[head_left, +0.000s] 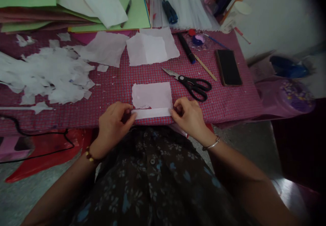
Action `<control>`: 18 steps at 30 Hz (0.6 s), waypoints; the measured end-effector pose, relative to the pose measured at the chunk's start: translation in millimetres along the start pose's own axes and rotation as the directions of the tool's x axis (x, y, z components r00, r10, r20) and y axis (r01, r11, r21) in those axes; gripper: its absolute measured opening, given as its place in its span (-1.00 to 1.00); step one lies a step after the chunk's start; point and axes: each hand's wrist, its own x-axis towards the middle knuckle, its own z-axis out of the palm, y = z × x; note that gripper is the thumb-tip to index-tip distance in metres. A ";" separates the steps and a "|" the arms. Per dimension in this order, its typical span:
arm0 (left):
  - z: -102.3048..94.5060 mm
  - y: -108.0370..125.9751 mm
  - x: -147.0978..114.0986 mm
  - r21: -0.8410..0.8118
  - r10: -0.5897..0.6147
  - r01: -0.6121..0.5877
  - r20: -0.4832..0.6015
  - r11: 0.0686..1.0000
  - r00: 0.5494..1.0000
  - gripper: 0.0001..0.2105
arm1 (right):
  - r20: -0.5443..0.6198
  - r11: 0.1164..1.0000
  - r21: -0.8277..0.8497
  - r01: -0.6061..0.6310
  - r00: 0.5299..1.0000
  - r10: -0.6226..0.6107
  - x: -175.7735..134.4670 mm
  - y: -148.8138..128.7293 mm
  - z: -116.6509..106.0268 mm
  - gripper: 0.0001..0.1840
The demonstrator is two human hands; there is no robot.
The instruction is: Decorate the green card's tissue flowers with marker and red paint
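Note:
A narrow white paper strip (152, 113) lies along the front edge of the table between my hands. My left hand (115, 119) pinches its left end between thumb and fingers, and my right hand (188, 117) pinches the right end. Directly beyond the strip is a pale sheet of paper (152, 93) with ragged edges; whether the two are joined by a fold I cannot tell. Scissors (189, 82) with black handles lie beyond my right hand, blades pointing left. Two more torn white sheets (152, 48) lie further back.
A heap of white paper scraps (53, 71) covers the left side of the checked tablecloth (114, 90). At right are a phone (228, 67), a black marker (186, 48) and a thin wooden stick (205, 67). Green paper sheets (137, 10) and a blue-black cutter (168, 9) lie at the back.

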 end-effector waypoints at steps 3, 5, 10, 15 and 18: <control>3.7 -4.9 -3.5 0.069 0.143 -0.140 -0.047 0.988 0.989 -0.84 | -0.013 1.000 -0.003 -0.007 1.000 0.007 -0.1 1.1 1.3 -0.95; 4.0 -5.8 -3.1 0.117 0.265 -0.257 -0.066 0.959 0.962 -0.80 | -0.016 1.000 -0.005 0.002 1.000 -0.002 0.0 1.8 2.1 -0.96; -1.0 -1.5 5.8 0.218 0.506 -0.521 0.125 0.825 0.853 -0.56 | -0.011 1.000 -0.002 0.029 1.000 -0.029 1.2 2.4 3.5 -0.94; -0.5 -2.5 10.7 0.196 0.513 -0.556 0.233 0.807 0.826 -0.51 | 0.000 0.998 0.010 0.062 0.998 -0.062 1.5 5.1 2.0 -0.92; 1.0 -3.8 10.7 0.177 0.495 -0.541 0.247 0.822 0.833 -0.50 | -0.067 0.990 0.033 0.136 0.989 -0.133 -2.3 2.8 -2.1 -0.93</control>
